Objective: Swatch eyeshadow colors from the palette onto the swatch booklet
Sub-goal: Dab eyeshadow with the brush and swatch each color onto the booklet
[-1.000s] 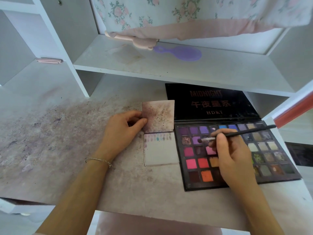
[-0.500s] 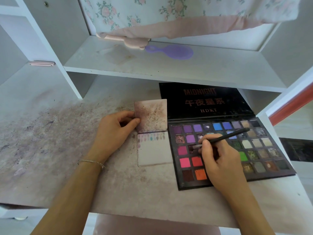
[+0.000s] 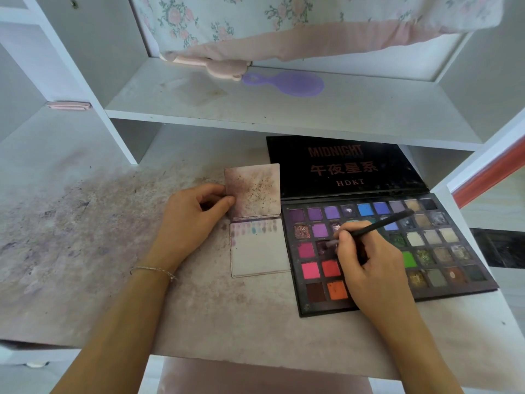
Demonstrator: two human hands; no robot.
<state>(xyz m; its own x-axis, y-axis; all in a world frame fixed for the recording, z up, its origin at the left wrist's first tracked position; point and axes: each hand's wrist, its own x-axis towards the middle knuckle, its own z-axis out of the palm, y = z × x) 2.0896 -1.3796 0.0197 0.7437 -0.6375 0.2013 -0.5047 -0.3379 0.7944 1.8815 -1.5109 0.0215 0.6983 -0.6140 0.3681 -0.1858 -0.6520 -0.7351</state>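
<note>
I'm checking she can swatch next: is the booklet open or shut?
Open. The swatch booklet has its stained cover raised, pinched by the left hand; swatches line the page's top.

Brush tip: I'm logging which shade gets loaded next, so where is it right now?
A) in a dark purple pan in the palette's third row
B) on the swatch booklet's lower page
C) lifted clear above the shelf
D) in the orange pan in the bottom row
A: the brush, held in the right hand, has its tip in a dark purple pan of the palette, beside the magenta pan; the swatch booklet is untouched by it.
</note>
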